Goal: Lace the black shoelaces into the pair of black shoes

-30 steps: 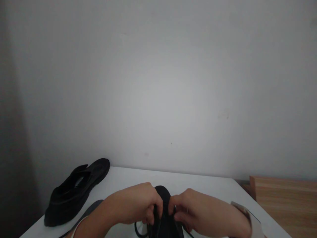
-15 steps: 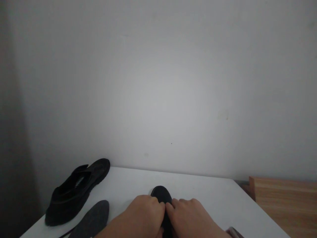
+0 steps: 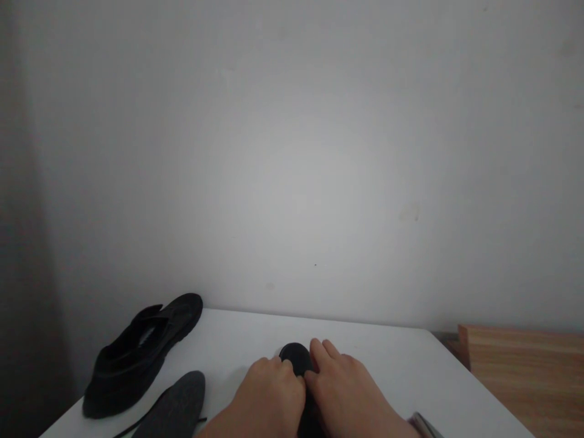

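Low in the middle of the view, my left hand (image 3: pixel 270 392) and my right hand (image 3: pixel 341 389) are both on a black shoe (image 3: pixel 296 358). Its rounded end points away from me, while much of the rest is hidden under my hands or below the picture. The left fingers curl over its left side. On the right side, my right thumb presses the top and a couple of fingers reach forward along the edge. A dark grey insole (image 3: pixel 176 407) lies left of my left forearm, a thin dark cord (image 3: pixel 143 418) beside it.
Another black shoe (image 3: pixel 130 362) with an open top stands at the left of the white table (image 3: pixel 378 347). The pale wall (image 3: pixel 296 170) rises behind. A wood-grain board (image 3: pixel 524 377) is at the right. A small greyish object (image 3: pixel 424 424) sits by my right forearm.
My right hand's fingers have stretched forward along the shoe from a more curled grip. The left hand has barely moved. The insole appears slightly further right.
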The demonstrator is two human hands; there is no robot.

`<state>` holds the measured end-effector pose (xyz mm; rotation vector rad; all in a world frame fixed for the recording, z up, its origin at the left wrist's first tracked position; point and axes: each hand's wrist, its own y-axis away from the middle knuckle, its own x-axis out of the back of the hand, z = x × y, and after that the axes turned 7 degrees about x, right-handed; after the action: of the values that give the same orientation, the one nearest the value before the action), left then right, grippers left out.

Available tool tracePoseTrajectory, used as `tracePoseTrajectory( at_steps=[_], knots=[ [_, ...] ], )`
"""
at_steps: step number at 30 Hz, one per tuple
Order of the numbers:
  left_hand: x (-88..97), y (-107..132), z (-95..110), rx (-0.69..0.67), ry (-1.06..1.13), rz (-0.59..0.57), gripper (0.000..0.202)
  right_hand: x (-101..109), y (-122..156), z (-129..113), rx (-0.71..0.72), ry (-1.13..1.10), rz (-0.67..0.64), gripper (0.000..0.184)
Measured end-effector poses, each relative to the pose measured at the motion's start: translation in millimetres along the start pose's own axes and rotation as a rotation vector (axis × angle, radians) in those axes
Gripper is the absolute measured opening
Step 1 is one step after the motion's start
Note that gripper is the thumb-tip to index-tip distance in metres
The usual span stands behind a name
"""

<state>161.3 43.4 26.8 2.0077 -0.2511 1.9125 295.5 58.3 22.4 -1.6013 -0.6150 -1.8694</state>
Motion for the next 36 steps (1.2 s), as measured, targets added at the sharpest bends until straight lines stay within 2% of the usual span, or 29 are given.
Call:
tracePoseTrajectory(
  at_steps=[6, 10, 12, 15, 17, 19, 23, 26, 29, 32, 36],
  knots=[
    [8.5, -1, 4, -0.003, -0.016, -0.044, 0.031, 6, -1, -2, -0.036, -0.098, -0.073, 0.034],
    [11.4, 1, 6, 0.018, 0.002, -0.001, 0.032, 6, 3, 2, -0.063, -0.214, -0.091, 0.034],
    [9.8, 0, 5, 0.027, 0.019, 0.048, 0.035, 6, 6, 6, -0.073, -0.274, -0.07, 0.036],
    [7.2, -2, 1, 0.014, 0.071, 0.194, 0.033, 8, 10, 13, -0.08, -0.379, 0.007, 0.038],
    [9.4, -1, -3, 0.003, 0.134, 0.283, 0.027, 13, 13, 18, -0.097, -0.483, 0.077, 0.028],
    [16.5, 3, -6, -0.007, 0.243, 0.336, 0.016, 19, 17, 22, -0.105, -0.64, 0.155, 0.017],
    [37.7, 17, -11, -0.055, 0.68, 0.383, 0.012, 31, 25, 31, -0.057, -0.982, 0.325, 0.025],
    [48.9, 26, -15, -0.074, 0.978, 0.343, 0.015, 36, 28, 36, -0.071, -1.093, 0.444, 0.03],
    [51.7, 29, -18, -0.08, 1.105, 0.394, 0.016, 38, 27, 38, -0.06, -1.17, 0.513, 0.031],
    [49.1, 26, -19, -0.073, 1.073, 0.445, 0.016, 38, 25, 37, -0.053, -1.169, 0.561, 0.031],
    [41.1, 18, -18, -0.004, 0.739, 0.346, 0.016, 37, 25, 37, -0.105, -0.982, 0.56, 0.023]
  ],
)
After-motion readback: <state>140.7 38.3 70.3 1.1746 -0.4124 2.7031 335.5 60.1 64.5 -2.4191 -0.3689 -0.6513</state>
